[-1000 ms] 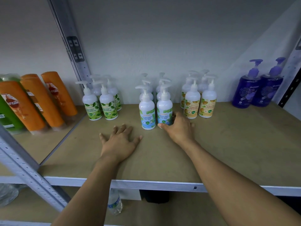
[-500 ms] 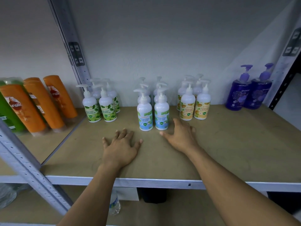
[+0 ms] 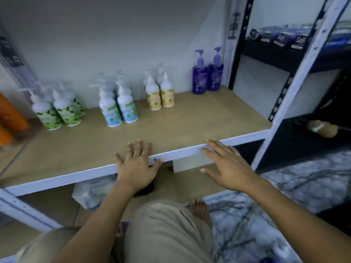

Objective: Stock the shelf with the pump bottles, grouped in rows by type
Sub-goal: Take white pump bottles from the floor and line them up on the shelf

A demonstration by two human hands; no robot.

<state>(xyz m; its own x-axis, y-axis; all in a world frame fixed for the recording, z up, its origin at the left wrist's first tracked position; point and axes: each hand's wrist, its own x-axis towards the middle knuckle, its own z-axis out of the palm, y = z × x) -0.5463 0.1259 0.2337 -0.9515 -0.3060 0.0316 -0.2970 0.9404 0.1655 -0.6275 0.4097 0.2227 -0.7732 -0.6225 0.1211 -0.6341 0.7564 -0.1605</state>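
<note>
Our left hand (image 3: 136, 164) lies flat, fingers spread, on the front edge of the shelf (image 3: 190, 120). Our right hand (image 3: 226, 168) is near it, fingers straight, tips over the white front rail (image 3: 66, 179) — both released, holding nothing. All stock stands beyond the hands, towards the shelf back:
- green-label pumps (image 3: 57, 114), far left of the left hand
- blue-label pumps (image 3: 117, 111), ahead of it
- yellow-label pumps (image 3: 159, 95), ahead, between the hands
- purple pumps (image 3: 207, 74), beyond the right hand

Orange bottles (image 3: 11, 118) stand further left — next bay.

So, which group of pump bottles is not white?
The two purple pump bottles at the far right; the green-labelled, blue-labelled and yellow-labelled groups are white.
</note>
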